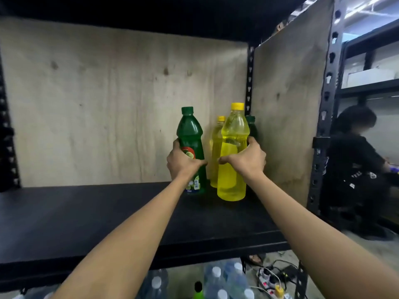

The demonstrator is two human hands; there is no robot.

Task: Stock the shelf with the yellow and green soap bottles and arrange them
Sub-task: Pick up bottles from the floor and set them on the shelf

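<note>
From my remote seat I watched both bare hands meet at the right rear corner of the black shelf (pixel 86 212). My left hand (pixel 183 161) was wrapped round the front green soap bottle (pixel 190 132), fingers curled over its label, and the bottle stood upright on the board. My right hand (pixel 246 158) gripped the front yellow soap bottle (pixel 234 134) at mid-body, thumb across the front. That bottle was also upright, just beside the green one. Behind the pair stood a second yellow bottle (pixel 216 139) and a second green bottle (pixel 251 126). The latter was mostly hidden, close to the plywood side panel (pixel 287 104). A plywood back panel (pixel 108 104) closed the bay behind them. Whether the rear bottles touched the front ones I could not tell. Below the shelf edge lay clear water bottles (pixel 216 279) with white caps, and a power strip (pixel 272 281) lay on the floor. To the right, beyond the black steel upright (pixel 326 117), a person in dark clothes (pixel 354 160) sat low by another rack.
</note>
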